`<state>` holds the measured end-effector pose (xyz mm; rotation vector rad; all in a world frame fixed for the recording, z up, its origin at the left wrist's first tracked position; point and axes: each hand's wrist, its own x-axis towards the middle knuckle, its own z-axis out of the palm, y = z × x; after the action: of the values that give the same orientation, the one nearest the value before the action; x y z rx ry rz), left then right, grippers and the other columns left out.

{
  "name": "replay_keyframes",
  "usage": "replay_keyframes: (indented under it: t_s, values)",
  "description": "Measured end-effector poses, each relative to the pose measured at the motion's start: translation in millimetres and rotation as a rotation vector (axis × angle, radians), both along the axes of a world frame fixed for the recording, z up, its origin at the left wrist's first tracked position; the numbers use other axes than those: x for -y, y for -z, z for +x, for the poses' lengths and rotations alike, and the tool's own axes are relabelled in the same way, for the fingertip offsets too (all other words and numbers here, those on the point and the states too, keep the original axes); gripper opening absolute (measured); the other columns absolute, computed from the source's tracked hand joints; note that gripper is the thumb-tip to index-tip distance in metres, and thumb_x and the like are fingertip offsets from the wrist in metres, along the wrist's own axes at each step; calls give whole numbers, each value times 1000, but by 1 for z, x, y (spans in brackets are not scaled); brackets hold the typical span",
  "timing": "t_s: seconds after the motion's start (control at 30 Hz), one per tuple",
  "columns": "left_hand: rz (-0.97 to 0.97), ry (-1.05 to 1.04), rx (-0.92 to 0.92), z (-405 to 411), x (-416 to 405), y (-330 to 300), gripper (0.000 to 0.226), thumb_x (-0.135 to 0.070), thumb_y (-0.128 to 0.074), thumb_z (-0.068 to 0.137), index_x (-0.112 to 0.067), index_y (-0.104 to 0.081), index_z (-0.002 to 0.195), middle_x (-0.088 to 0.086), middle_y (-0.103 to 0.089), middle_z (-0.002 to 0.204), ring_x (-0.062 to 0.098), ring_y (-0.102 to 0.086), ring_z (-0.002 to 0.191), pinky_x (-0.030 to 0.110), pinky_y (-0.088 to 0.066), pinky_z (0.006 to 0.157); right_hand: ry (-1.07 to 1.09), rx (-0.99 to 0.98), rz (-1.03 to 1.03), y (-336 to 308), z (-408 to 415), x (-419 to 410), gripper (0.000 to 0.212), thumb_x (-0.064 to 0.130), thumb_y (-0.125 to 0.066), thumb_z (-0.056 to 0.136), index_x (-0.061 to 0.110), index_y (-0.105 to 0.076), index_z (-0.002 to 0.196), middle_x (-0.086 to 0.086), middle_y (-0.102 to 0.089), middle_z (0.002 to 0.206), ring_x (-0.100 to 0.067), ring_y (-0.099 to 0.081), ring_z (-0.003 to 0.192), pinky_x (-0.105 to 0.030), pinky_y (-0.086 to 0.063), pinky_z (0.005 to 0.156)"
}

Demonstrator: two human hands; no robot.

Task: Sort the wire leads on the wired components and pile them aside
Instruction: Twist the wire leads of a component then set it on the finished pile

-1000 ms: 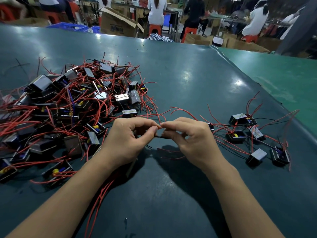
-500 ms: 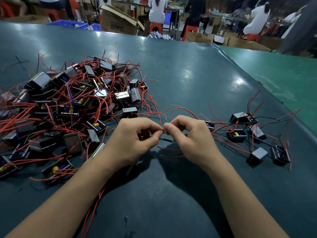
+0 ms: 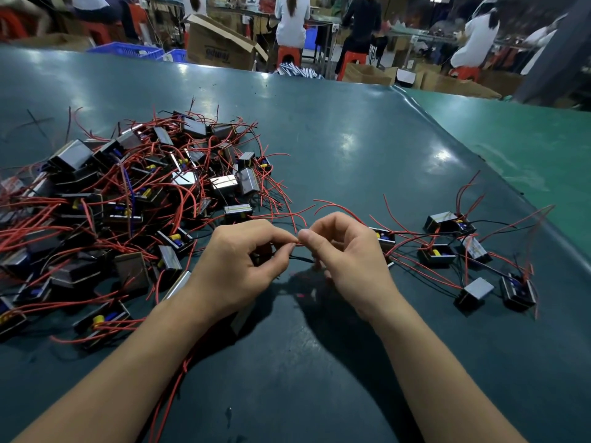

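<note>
Just in front of the person, both hands meet over the dark table (image 3: 335, 148), fingertips almost touching. The left hand (image 3: 238, 266) pinches a red lead (image 3: 295, 219) between thumb and forefinger, other fingers curled under; the right hand (image 3: 347, 257) pinches the same lead just beside it, so the short stretch between the two grips can be straightened or pulled free of its neighbours. A black lead (image 3: 300, 259) shows just below the fingertips, and the component these wires belong to seems tucked beneath the left palm — mostly hidden, so its shape cannot be told. To the left of the left hand lies the big tangled heap (image 3: 128, 199) of wired components, leads crossing every way; likely the unsorted stock. To the right of the right hand sits a small loose group (image 3: 473, 260) of components with leads trailing outward — apparently the sorted ones, laid aside within easy reach. Judging by the two piles, most of the work remains.
</note>
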<state>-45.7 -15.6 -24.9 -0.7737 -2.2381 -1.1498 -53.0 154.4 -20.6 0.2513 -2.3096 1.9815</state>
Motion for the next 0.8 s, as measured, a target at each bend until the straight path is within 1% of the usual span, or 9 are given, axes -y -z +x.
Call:
replay_keyframes:
  t_s: [0.07,0.13,0.23,0.33,0.37,0.43,0.5,0.63,0.8]
  values:
    - [36,-19,20,0,-1,1,9,-8,-69,84,-5,-76,90,0,-71,78,15,-66,69,34,-52,63,10,-85,60,0,1,0,15,15,-72,87,18,-63,75,5,-61,60,-12,-55,54,-13,-40,47]
    - [103,-48,58,1,-1,2,10,-11,-69,83,-8,-76,90,-3,-72,78,11,-65,68,32,-52,63,-21,-94,52,-3,2,-2,14,13,-70,88,19,-65,76,1,-64,63,-14,-60,56,-11,-39,46]
    - [163,-86,108,0,-2,4,5,-10,-71,84,-9,-76,86,-3,-72,75,15,-64,64,34,-52,63,-77,-91,76,-7,2,-10,14,9,-68,89,19,-68,79,-3,-70,69,-19,-67,62,-12,-42,49]
    - [202,-86,160,-1,-2,4,5,-13,-71,84,-10,-75,85,-1,-71,73,20,-63,62,38,-51,62,-32,-187,270,-6,1,-14,13,11,-69,88,20,-69,79,2,-71,69,-17,-67,67,-21,-50,58]
    - [212,-86,172,-1,-2,4,7,-16,-69,83,-11,-75,84,-1,-71,73,20,-62,62,38,-51,62,-23,-196,293,-5,1,-14,12,12,-69,88,20,-69,80,1,-70,70,-17,-67,69,-25,-52,60]
    - [227,-87,191,0,-1,3,8,-17,-68,82,-13,-74,84,-2,-70,72,19,-62,61,37,-51,62,-51,-144,229,-5,2,-12,12,12,-69,88,23,-69,83,-1,-71,74,-20,-69,71,-27,-54,53]
    - [226,-82,206,0,-2,3,3,-13,-71,83,-13,-74,84,-2,-70,71,20,-62,61,37,-51,61,-85,-112,185,-6,2,-13,15,11,-68,89,26,-69,87,-2,-72,78,-19,-70,72,-22,-51,48]
    - [205,-60,231,0,-3,3,8,-4,-73,84,-12,-75,85,1,-71,72,23,-62,62,37,-51,61,-88,-161,210,-7,0,-13,18,10,-68,89,26,-67,80,-2,-73,74,-16,-71,67,-11,-44,51]
    - [172,-49,233,1,-3,1,8,-4,-72,84,-12,-75,86,-2,-72,73,16,-62,62,29,-52,60,-122,-138,153,-8,2,-13,18,6,-67,89,24,-67,84,-4,-72,74,-17,-71,66,-14,-46,51]
